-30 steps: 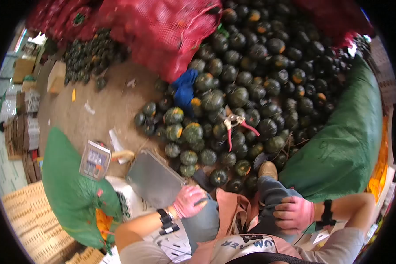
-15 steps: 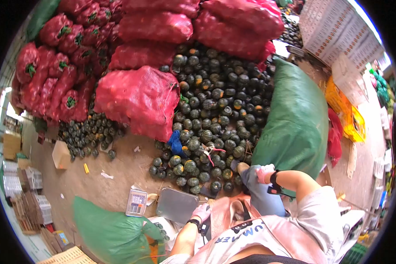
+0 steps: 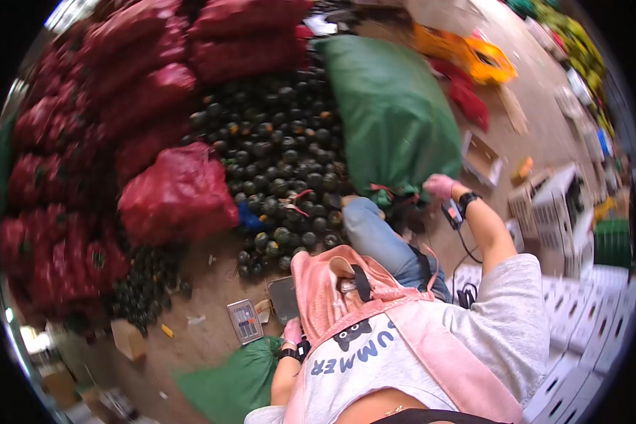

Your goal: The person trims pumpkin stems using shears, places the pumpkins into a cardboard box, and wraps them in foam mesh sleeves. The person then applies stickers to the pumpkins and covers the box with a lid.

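My right hand [image 3: 439, 186], in a pale pink glove, is at the lower edge of a large full green sack [image 3: 403, 116], beside its gathered, red-tied end. Its fingers look curled; what they hold, if anything, is not visible. My left hand [image 3: 292, 330], also gloved, is low by the pink apron [image 3: 332, 283], at the near edge of a scale's grey platform [image 3: 284, 300]. Motion blur and small size hide its finger pose. The scale's display panel [image 3: 245, 321] lies to the left, next to another green sack [image 3: 237, 381]. Small dark green pumpkins [image 3: 283, 162] lie heaped ahead.
Red mesh sacks [image 3: 141, 92] are stacked at the back left, and one full red sack [image 3: 180, 194] lies against the pumpkins. A yellow crate [image 3: 489, 62] is beyond the green sack. White boxes [image 3: 579, 311] and a grey crate [image 3: 555, 205] stand on the right.
The view has swung toward the right. My right hand has moved off my knee to the green sack's tied end. My left hand stays near the scale platform.
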`<state>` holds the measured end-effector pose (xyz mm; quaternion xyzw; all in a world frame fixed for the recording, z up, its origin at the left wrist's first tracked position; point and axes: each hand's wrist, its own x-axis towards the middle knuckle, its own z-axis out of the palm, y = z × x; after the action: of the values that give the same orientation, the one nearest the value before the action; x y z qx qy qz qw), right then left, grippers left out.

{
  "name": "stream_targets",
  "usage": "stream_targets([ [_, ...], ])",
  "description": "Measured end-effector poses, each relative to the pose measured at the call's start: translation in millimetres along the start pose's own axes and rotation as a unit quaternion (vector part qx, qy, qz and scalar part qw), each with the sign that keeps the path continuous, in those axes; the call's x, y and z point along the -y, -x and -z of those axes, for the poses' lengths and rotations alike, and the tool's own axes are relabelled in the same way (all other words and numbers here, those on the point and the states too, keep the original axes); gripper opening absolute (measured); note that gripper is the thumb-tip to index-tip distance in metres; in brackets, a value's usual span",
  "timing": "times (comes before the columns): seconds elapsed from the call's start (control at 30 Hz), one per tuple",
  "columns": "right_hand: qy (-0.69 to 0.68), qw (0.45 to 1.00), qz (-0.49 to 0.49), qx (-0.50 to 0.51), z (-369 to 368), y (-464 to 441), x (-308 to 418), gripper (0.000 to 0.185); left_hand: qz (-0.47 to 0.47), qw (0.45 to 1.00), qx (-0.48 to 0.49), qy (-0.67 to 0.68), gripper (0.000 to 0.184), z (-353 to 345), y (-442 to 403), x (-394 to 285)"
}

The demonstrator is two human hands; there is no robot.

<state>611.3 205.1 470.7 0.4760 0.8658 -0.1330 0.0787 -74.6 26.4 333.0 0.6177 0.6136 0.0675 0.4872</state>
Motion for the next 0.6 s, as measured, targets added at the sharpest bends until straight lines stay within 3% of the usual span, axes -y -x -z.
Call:
stream_targets([
  [0.03,-0.01,0.992,-0.108,0.071,14.6,21.7,5.5,0.022,-0.027,0.992,0.053,-0.11,0.025,0.5,1.1,20.2],
  [0.07,-0.004,0.967,-0.214,0.142,35.7,42.0,14.9,0.022,-0.021,0.965,0.127,-0.226,0.027,37.2,19.0,-64.3],
  [0.1,-0.047,0.954,-0.281,0.09,20.9,76.9,5.1,0.025,0.085,0.988,0.116,-0.048,0.028,23.4,17.0,-13.9],
  [0.13,-0.432,0.777,-0.457,-0.036,30.1,107.1,18.1,0.027,0.079,0.984,0.142,-0.075,0.029,23.6,14.1,12.8],
  [0.17,-0.711,0.428,-0.53,-0.175,50.6,131.8,36.4,0.029,0.073,0.978,0.165,-0.1,0.029,27.7,10.5,31.0],
  [0.27,-0.657,0.267,-0.601,-0.37,51.6,198.3,67.5,0.034,-0.085,0.944,0.172,-0.269,0.029,55.3,-12.9,68.5],
  [0.33,-0.682,0.162,-0.56,-0.441,48.1,241.9,82.3,0.035,0.097,0.985,0.136,-0.05,0.029,68.9,-37.1,48.0],
  [0.4,-0.653,0.09,-0.563,-0.498,38.7,278.6,102.8,0.03,0.279,0.941,0.081,0.172,0.03,88.4,-51.6,-5.0],
  [0.43,-0.663,0.05,-0.556,-0.499,30.8,296.3,106.6,0.028,0.166,0.976,0.119,0.076,0.029,101.7,-60.6,-42.0],
  [0.47,-0.633,0.044,-0.563,-0.53,24.6,307.0,116.1,0.028,0.048,0.99,0.129,-0.023,0.031,115.2,-69.4,-79.1],
  [0.5,-0.602,0.039,-0.568,-0.559,16.9,316.7,123.5,0.027,0.223,0.953,0.071,0.191,0.034,109.1,-78.1,-94.4],
  [0.53,-0.587,0.037,-0.582,-0.562,9.8,323.4,129.4,0.028,0.281,0.941,0.061,0.178,0.037,111.8,-92.1,-112.0],
  [0.6,-0.582,0.006,-0.581,-0.57,-6.4,335.7,143.0,0.029,0.268,0.941,0.084,0.188,0.039,112.5,-113.2,-132.8],
])
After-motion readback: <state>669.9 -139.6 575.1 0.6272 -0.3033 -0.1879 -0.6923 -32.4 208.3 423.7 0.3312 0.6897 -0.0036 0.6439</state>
